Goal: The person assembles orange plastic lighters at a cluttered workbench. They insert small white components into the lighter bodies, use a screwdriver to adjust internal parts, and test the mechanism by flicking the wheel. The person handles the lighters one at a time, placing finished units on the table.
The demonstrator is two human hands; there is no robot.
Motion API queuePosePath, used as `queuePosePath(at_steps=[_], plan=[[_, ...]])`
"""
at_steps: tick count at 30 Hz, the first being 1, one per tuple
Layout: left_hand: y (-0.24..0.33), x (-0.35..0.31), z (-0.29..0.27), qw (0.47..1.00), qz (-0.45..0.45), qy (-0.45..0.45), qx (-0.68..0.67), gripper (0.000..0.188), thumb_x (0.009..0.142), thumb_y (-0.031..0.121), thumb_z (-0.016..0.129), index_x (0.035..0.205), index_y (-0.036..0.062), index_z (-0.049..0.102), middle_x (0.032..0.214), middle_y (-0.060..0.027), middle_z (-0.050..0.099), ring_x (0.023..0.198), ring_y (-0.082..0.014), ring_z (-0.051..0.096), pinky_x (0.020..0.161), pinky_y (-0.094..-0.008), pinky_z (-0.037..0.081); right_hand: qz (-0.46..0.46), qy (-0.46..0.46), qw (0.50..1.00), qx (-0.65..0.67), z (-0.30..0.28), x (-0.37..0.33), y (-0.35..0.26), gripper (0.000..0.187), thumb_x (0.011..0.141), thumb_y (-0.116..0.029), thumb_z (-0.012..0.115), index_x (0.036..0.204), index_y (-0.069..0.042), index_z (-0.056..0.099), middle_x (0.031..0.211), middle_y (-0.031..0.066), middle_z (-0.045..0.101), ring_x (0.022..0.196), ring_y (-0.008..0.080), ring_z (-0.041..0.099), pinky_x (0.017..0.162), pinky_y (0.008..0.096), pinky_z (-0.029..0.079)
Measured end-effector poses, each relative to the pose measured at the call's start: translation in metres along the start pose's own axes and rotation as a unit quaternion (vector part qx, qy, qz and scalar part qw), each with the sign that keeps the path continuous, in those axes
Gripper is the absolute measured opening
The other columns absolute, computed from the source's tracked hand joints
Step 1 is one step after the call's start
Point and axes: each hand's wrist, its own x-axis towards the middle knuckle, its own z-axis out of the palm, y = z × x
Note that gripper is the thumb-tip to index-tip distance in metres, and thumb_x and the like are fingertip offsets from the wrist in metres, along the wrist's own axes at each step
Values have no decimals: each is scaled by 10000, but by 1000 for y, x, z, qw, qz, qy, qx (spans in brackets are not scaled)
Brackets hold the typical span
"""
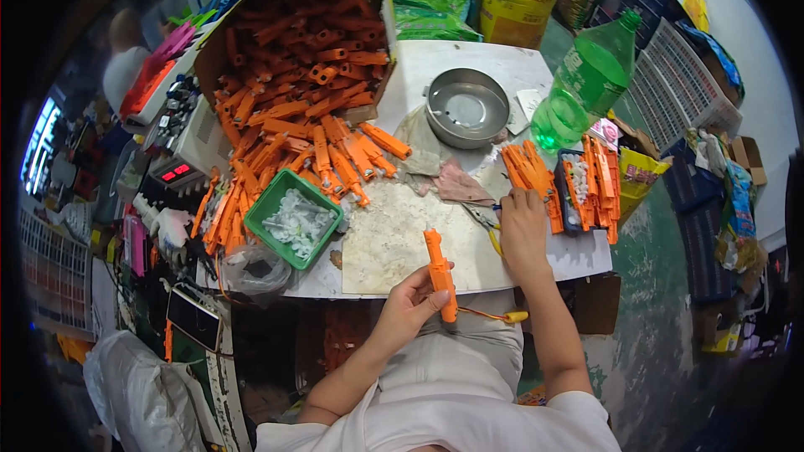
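My left hand (411, 305) is closed around a long orange plastic part (439, 278), held upright above the near table edge. My right hand (524, 224) reaches to the near end of a row of similar orange parts (526, 167), its fingers curled downward. A small bluish piece shows beside its fingertips; what they hold is hidden. Just left of this hand lie yellow-handled pliers (494, 239). A dark box (573, 220) of small whitish pieces stands to the right, with more orange parts (600, 184) beside it.
A large carton (378, 8) at far left spills orange parts (310, 100) onto the table. Nearby stand a green tray (253, 219) of clear pieces, a metal bowl (466, 139), a pink cloth (461, 184) and a green bottle (591, 75). A yellow-tipped cable (516, 316) hangs by my lap.
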Motion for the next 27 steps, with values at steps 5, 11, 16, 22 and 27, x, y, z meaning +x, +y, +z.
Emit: queuePosePath(at_steps=[5, 11, 16, 22, 27], plan=[[5, -11, -17, 999, 13, 51, -12, 489, 898, 125, 620, 1319, -29, 424, 1100, -88, 577, 987, -159, 597, 889, -299, 469, 31, -37, 966, 255, -29, -10, -10, 130, 837, -10, 576, 952, 22, 527, 930, 118, 565, 859, 237, 545, 743, 324, 431], [12, -7, -20, 1000, -20, 19, -7, 534, 887, 82, 621, 1343, -52, 380, 1090, -102, 577, 911, -177, 636, 821, -293, 503, 64, -176, 853, 488, -71, -45, -33, 237, 910, -73, 563, 1143, -27, 571, 741, 74, 544, 637, 159, 512, 598, 266, 426], [15, -5, -14, 999, -36, 4, -5, 600, 875, 61, 629, 1389, -32, 336, 1117, -110, 574, 844, -167, 651, 747, -267, 518, 37, -153, 876, 455, -67, -45, -29, 202, 891, -123, 612, 1057, -17, 658, 706, 88, 583, 619, 140, 532, 575, 255, 423], [13, -10, -19, 997, -64, -33, 9, 639, 867, 49, 635, 1417, -6, 315, 1071, -84, 597, 813, -150, 647, 707, -254, 514, 66, -240, 842, 478, -72, -41, -24, 225, 878, -151, 625, 1051, -17, 680, 679, 114, 633, 572, 111, 537, 545, 251, 427], [13, -14, -23, 998, -58, -30, -10, 649, 863, 44, 637, 1424, 4, 314, 1052, -79, 597, 786, -144, 642, 683, -242, 504, 90, -262, 822, 497, -75, -40, -18, 238, 879, -169, 619, 1042, -8, 683, 715, 87, 657, 596, 90, 538, 562, 238, 434]])
